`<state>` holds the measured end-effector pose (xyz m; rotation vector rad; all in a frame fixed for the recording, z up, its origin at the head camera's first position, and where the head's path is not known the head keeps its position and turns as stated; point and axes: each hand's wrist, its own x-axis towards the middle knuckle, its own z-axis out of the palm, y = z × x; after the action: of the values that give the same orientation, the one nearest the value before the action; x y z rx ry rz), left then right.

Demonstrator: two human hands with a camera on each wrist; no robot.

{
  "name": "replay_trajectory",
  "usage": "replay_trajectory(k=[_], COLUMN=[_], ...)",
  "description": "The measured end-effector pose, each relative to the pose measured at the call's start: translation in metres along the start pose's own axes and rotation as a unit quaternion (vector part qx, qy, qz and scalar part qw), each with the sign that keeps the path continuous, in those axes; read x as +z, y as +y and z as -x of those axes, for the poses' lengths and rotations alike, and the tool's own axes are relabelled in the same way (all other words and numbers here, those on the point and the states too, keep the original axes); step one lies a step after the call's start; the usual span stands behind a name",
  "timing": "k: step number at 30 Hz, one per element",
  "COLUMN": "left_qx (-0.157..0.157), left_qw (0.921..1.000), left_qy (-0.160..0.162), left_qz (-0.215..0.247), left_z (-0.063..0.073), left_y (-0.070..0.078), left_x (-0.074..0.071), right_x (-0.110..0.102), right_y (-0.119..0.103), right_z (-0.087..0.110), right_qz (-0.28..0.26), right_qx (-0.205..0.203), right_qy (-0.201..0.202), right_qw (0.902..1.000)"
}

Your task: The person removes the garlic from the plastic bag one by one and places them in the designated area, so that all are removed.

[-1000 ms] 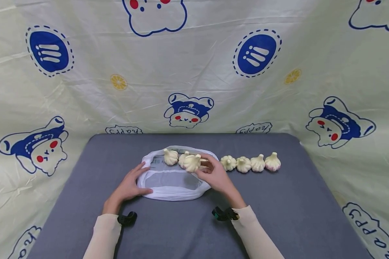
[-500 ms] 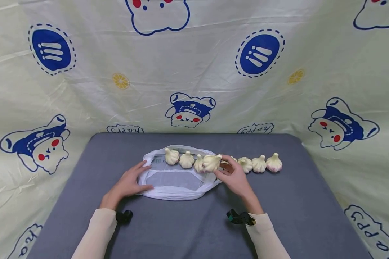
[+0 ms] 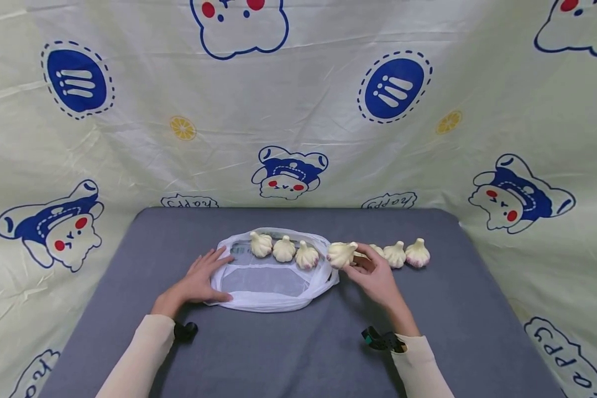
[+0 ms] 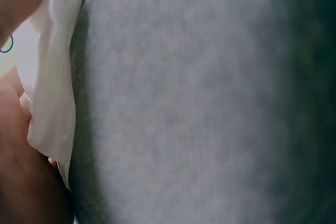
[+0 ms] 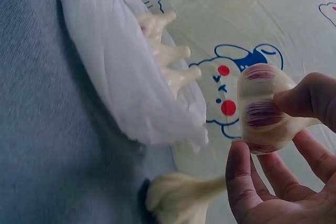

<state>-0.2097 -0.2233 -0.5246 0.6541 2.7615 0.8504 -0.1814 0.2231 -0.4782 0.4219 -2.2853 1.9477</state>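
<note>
In the head view my right hand (image 3: 376,276) pinches a garlic bulb (image 3: 341,254) by its stem side, just off the right rim of a white plastic bag (image 3: 266,301). The right wrist view shows thumb and fingertips around that bulb (image 5: 260,111), with purple streaks on its skin. Laid out with its mouth spread, the bag has three garlic bulbs (image 3: 283,249) in a row along its far side. My left hand (image 3: 196,282) rests on the bag's left rim, thumb and fingers spread. In the left wrist view part of the bag (image 4: 55,87) lies against the hand.
More garlic bulbs (image 3: 394,254) line up on the grey tabletop (image 3: 298,354) to the right, some partly hidden behind my right hand. In the right wrist view one bulb (image 5: 181,198) sits near the bag. A printed curtain (image 3: 298,110) hangs behind the table.
My right hand has moved right with the garlic bulb, from above the bag to past its right rim. The third bulb in the bag now shows fully. My left hand stays at the left rim.
</note>
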Motion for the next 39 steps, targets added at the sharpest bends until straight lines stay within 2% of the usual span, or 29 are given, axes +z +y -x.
replay_trajectory(k=[6,10,14,22,29,39], left_qx=[-0.003,0.007,0.011,0.003,-0.006,-0.009], left_qw=[1.0000,0.9995,0.9984,0.9981,0.9983,0.9983], left_qy=[0.000,0.019,0.033,0.026,0.019,0.014], left_qz=[0.009,0.025,0.044,0.056,0.055,0.055], left_z=[0.000,0.001,0.001,0.001,0.000,0.000], left_y=[-0.003,-0.005,-0.004,-0.005,-0.008,-0.006], left_x=[0.003,0.005,0.006,0.005,0.005,0.005], right_x=[-0.012,-0.018,-0.022,-0.026,-0.027,-0.026], right_y=[0.006,0.009,0.011,0.012,0.016,0.032], right_z=[0.009,0.013,0.017,0.024,0.029,0.035], right_qz=[-0.009,-0.010,0.003,0.038,0.047,0.074], right_qx=[0.001,-0.015,-0.014,0.016,0.031,0.066], right_qy=[0.027,0.035,0.037,0.043,0.044,0.024], right_qw=[0.9996,0.9992,0.9992,0.9982,0.9975,0.9948])
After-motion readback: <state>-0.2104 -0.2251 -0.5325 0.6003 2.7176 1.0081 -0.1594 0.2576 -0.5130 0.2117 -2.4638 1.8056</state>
